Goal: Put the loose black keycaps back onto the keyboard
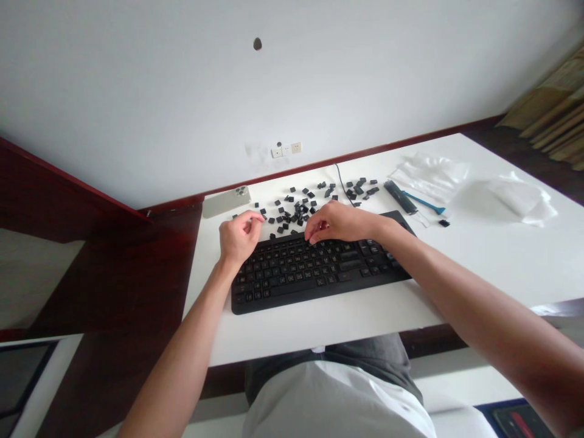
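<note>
I judge keycap fitting underway: right hand fingers curled, pressing keyboard top row; left hand pinched, contents unclear; loose keycaps behind keyboard; next: pick, align cap

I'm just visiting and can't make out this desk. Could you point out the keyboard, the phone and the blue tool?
keyboard (292, 286): head view, on its space bar.
phone (223, 204): head view, middle of its back, lying camera side up.
blue tool (426, 204): head view, on its thin blue shaft.
</note>
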Demonstrator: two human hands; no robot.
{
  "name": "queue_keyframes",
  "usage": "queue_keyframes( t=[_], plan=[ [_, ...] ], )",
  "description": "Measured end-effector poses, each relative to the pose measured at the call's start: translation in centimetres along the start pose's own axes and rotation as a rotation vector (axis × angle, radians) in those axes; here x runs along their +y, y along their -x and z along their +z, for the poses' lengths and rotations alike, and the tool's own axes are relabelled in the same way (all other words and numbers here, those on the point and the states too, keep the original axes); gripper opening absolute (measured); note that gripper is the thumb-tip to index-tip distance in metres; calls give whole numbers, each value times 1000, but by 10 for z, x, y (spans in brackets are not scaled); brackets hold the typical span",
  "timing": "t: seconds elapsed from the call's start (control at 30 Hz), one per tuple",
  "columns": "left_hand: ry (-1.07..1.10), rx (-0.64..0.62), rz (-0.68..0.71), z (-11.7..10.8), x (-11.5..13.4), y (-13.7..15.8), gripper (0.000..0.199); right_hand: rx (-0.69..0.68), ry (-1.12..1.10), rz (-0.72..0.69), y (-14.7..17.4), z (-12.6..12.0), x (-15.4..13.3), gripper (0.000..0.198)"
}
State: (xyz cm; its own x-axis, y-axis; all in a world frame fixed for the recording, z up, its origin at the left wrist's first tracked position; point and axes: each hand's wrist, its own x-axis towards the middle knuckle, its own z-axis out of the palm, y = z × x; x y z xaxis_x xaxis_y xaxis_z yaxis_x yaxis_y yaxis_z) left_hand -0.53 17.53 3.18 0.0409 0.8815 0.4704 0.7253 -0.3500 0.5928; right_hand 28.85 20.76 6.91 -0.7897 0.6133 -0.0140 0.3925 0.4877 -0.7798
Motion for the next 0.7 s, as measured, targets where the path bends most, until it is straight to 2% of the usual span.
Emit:
queue_keyframes(
  t=[0.27,0.7],
  plan=[
    [3,75,-2,-5,-1,-3,21,-2,16,23,-2,1,3,12],
    [20,98,-30,-6,-9,-5,21,16,8,41,-3,3,6,13]
  ],
)
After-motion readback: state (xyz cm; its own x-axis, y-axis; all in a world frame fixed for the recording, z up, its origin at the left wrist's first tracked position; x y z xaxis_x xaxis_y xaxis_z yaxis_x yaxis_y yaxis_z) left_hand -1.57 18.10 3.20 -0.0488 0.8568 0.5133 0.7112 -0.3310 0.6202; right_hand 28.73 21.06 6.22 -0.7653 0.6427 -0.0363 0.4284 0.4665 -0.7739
